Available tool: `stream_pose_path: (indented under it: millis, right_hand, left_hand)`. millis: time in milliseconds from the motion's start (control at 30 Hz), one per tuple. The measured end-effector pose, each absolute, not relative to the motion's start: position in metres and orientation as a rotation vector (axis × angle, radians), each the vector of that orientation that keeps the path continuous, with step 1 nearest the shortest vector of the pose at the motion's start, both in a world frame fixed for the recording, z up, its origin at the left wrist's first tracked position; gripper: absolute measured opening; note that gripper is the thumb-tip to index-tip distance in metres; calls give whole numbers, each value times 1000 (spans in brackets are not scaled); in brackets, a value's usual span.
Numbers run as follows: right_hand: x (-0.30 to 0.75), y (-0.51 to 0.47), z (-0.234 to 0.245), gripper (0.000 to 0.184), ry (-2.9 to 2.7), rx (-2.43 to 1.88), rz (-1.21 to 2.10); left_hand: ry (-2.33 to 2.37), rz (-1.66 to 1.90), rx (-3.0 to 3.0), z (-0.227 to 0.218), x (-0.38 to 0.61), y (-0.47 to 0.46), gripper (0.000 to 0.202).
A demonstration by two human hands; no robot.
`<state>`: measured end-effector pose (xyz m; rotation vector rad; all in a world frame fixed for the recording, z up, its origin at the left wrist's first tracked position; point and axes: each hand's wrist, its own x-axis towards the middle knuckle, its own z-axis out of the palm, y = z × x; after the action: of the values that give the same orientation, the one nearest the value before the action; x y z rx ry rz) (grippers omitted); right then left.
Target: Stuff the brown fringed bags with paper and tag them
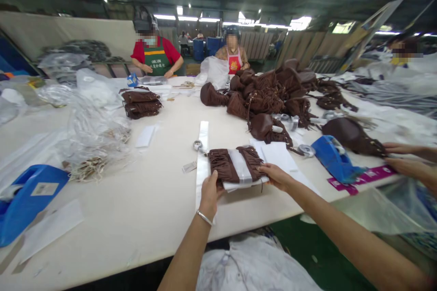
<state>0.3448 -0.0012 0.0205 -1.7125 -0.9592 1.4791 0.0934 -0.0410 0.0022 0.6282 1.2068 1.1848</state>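
Between both hands I hold a folded brown fringed bag (221, 165) with a pale wrap band (240, 165) around its middle. My left hand (210, 193) grips the near left corner, thumb on top. At the right end, my right hand (277, 176) has its fingers closed on the bag's edge. White paper (244, 184) shows beneath the bag. A white plastic strip (204, 134) lies on the table to its left, and white sheets (280, 157) lie behind and right.
Brown bags (262, 95) are heaped at the back right. Blue tape dispensers stand at right (336, 159) and left (32, 195). Folded bags (141, 102) and clear plastic (94, 122) lie left. Two co-workers (157, 57) stand opposite; another person's hands (406, 157) hold a bag at right.
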Motion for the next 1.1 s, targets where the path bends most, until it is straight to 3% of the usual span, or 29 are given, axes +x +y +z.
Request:
stream_pose_path:
  millis: [233,533,600,667,733,800,933,1100]
  right_hand:
    - [367,-28,7,52,-990,-1807,1446]
    - [375,-22,2,47,-1067,-1702,1529]
    - [384,-26,2,49,-1293,-1905,1361]
    - [390,-32,10,49,-1647,-2094,906]
    - [383,-34,24,47,-1924,-2052,356]
    - [362,-29,38,45,-2041,-1839,14]
    - [312,5,36,48,-2226,-1508,-118]
    - [315,34,-18,55,-2254,-1599,-42]
  left_hand:
    - [1012,1037,357,-5,106,-38,41]
    - [981,973,432,-4,100,-30,43]
    - [1184,886,695,0,95,-34,43]
    - [1450,842,1069,11,92,-41,42]
    - [1718,840,1456,26,95,-46,44]
    - [1870,873,1780,40,106,-44,46]
    - [1731,886,2172,38,141,-15,50]
    - [1728,684,2192,-8,159,13,57]
